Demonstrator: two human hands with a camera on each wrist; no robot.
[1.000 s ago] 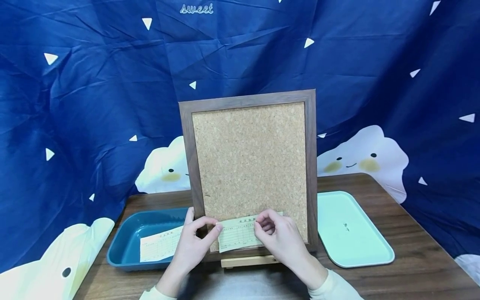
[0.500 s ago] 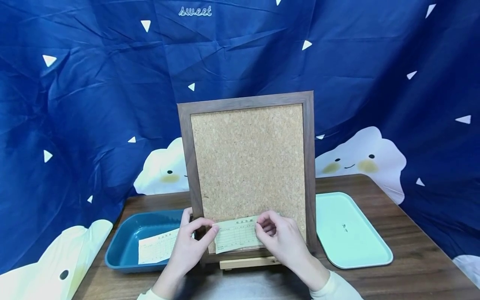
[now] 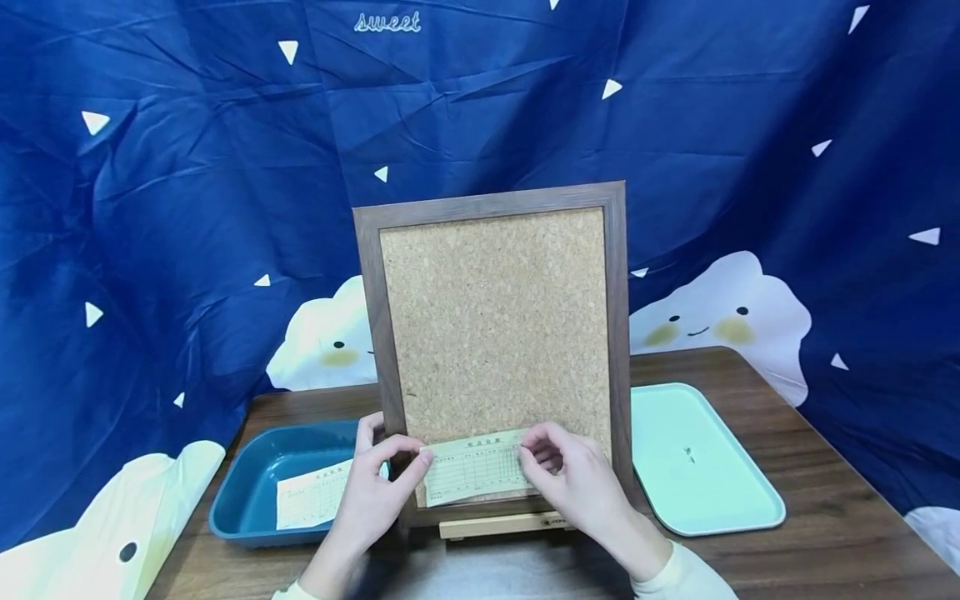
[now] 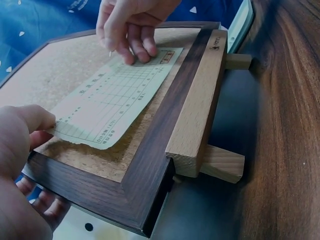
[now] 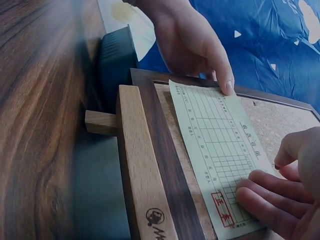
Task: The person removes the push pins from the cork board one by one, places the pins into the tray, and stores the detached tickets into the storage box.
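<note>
A pale green receipt slip with a printed grid lies against the bottom of a framed cork board. My left hand pinches the slip's left edge between thumb and forefinger, while its other fingers reach behind the frame in the left wrist view. Near the slip's right part, my right hand has thumb and forefinger together on a small dark pin-like piece, too small to tell exactly. Its other fingers rest on the slip beside a red stamp.
A wooden easel ledge supports the board. At left, a blue tray holds another paper slip. A mint tray at right has a few tiny dark pieces on it. A blue patterned cloth hangs behind.
My right hand has moved slightly right along the slip, uncovering more of its printed grid. My left hand keeps its pinch on the left edge, and the slip now lies slightly further left.
</note>
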